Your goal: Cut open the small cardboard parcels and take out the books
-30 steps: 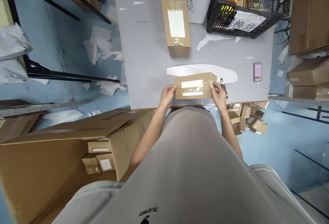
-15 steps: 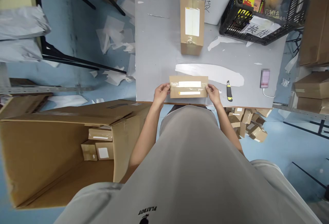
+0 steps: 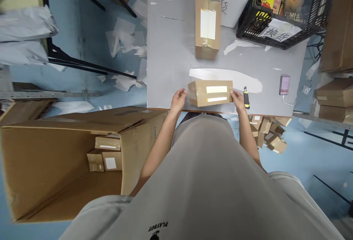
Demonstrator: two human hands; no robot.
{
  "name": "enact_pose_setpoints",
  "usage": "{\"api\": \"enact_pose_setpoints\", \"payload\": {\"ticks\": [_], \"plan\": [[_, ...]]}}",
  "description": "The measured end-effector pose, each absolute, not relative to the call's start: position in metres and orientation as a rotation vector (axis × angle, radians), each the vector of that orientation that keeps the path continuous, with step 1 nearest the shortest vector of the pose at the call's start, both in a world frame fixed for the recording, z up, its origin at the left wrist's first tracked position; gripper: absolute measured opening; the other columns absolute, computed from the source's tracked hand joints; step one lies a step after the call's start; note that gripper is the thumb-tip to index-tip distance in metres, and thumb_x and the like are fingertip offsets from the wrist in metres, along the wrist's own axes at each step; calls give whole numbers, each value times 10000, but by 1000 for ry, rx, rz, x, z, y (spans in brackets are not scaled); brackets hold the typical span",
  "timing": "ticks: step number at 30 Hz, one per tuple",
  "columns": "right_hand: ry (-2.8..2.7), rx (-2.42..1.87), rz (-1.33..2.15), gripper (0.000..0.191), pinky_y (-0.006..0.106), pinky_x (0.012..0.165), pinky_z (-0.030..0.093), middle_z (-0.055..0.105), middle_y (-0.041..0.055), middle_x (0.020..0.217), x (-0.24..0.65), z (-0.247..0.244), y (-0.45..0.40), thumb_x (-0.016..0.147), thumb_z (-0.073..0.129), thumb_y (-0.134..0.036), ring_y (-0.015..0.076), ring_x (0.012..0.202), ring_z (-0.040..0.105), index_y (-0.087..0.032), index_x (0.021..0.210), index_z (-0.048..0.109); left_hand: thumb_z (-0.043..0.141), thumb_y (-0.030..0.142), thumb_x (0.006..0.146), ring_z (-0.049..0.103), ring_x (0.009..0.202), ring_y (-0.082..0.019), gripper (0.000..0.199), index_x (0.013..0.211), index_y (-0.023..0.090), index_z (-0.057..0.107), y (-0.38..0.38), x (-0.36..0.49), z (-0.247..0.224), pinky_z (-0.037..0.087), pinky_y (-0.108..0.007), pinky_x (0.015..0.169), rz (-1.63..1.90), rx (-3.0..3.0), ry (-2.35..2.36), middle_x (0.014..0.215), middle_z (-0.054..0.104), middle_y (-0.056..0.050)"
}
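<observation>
Before me stands a grey-topped worktable [image 3: 168, 56], its surface scarred with white patches. Around it I see blue floor [image 3: 300, 170], strewn on my left with white paper scraps [image 3: 124, 34] near a black metal frame [image 3: 56, 53].

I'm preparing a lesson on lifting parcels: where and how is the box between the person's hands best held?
Probably by both short ends, coming in from left and right together. The box is long and narrow, with its ends facing sideways, and holding there would leave the two white labels uncovered.
</observation>
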State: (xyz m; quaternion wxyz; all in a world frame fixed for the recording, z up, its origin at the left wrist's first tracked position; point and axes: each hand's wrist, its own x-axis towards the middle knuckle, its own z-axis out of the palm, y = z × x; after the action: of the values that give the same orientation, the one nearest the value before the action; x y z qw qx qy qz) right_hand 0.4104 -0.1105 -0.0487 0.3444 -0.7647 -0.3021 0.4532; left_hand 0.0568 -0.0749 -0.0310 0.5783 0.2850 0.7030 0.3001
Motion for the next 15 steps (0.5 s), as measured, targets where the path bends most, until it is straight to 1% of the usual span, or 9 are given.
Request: {"api": "enact_pose_setpoints", "payload": {"ticks": [2, 4, 6, 9, 12, 15], "plan": [[-785, -2012, 1128, 874, 556, 1184, 610, 858, 218, 1311, 421, -53, -112, 783, 758, -927, 383, 1310, 774, -149, 1172, 841, 779, 454, 934, 644, 1544, -340, 412, 1291, 249, 798, -76, 63, -32, 514, -538, 1303, 672, 671, 1618, 1581, 737, -153], [-774, -2034, 1078, 832, 549, 1185, 606, 863, 208, 1290, 431, -58, -114, 802, 726, -917, 380, 1309, 769, -160, 1129, 836, 763, 470, 956, 678, 1501, -336, 405, 1295, 252, 799, -78, 69, -29, 545, -527, 1272, 657, 696, 1552, 1548, 760, -140], [-743, -2057, 1047, 746, 541, 1187, 602, 868, 191, 1265, 438, -62, -115, 821, 715, -870, 373, 1308, 765, -180, 1081, 823, 747, 478, 974, 710, 1455, -323, 399, 1295, 248, 800, -79, 75, -22, 573, -504, 1239, 658, 723, 1481, 1522, 775, -134], [-693, -2094, 1037, 625, 537, 1184, 600, 873, 168, 1219, 444, -67, -115, 837, 699, -787, 365, 1287, 766, -197, 1017, 798, 739, 457, 976, 724, 1437, -311, 387, 1294, 245, 799, -80, 83, -12, 576, -499, 1233, 682, 740, 1425, 1510, 785, -128], [-646, -2109, 1047, 594, 521, 1174, 607, 874, 155, 1214, 443, -69, -115, 830, 675, -755, 354, 1285, 763, -197, 999, 788, 739, 443, 968, 717, 1449, -311, 377, 1287, 254, 801, -78, 85, -7, 572, -506, 1238, 684, 739, 1415, 1507, 791, -118], [-588, -2101, 1066, 583, 509, 1161, 618, 872, 141, 1248, 439, -67, -117, 832, 688, -736, 340, 1311, 749, -196, 1024, 796, 745, 473, 965, 709, 1459, -315, 392, 1285, 254, 802, -75, 81, -9, 578, -504, 1231, 659, 743, 1418, 1531, 778, -122]]}}
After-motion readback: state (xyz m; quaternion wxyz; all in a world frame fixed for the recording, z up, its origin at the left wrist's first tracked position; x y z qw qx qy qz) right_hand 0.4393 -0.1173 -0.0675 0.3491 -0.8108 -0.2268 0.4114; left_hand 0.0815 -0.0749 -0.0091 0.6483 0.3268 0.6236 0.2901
